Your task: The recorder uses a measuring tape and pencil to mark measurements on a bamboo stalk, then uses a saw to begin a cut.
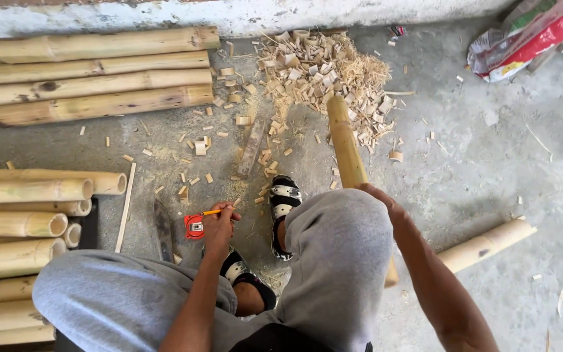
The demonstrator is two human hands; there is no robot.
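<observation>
Loose grey trousers [333,261] are worn, creased at the knees. Black sandals [284,202] with white and grey straps are seen just beside the trousers. Both forearms are left bare.

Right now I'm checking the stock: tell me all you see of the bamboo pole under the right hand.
The pale yellow bamboo pole is a straight round cane, cut square at its far end beside the chip pile. It slants across the concrete floor, passing behind the grey-trousered knee. The right hand rests on it.
</observation>
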